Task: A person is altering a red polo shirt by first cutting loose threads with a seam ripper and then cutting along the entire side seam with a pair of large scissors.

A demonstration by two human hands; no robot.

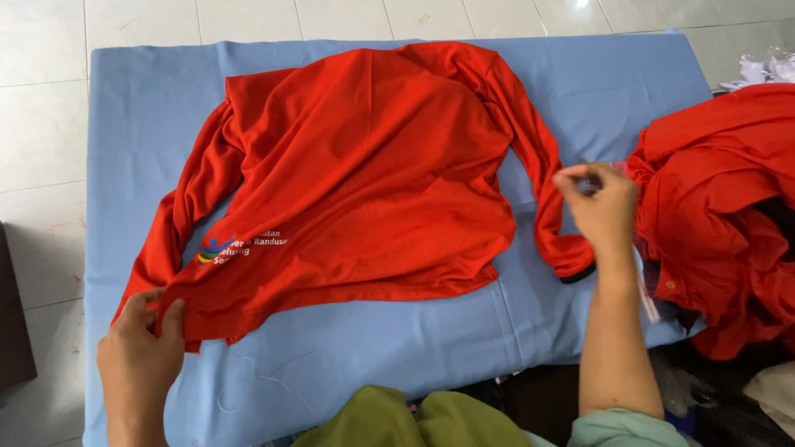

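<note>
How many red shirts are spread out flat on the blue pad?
1: the red shirt lies across the blue pad, its hem pinched by the left hand. A heap of red garments sits at right; more shirts may be hidden there.

Garment: you have a red long-sleeved shirt (pixel 364 174) lying on the blue padded bench (pixel 580 83).
Colour: bright red all over, with a small multicoloured emblem and white lettering near the hem on your left.
Pose: spread out but rumpled, set at a slant, with soft folds across the body.
Sleeves: one runs down the left edge; the other curves down the right side and ends in a dark-edged cuff.
Hem: the lower left corner is pinched in your left hand (pixel 141 352).
Position: it covers the middle and left of the bench.
</note>
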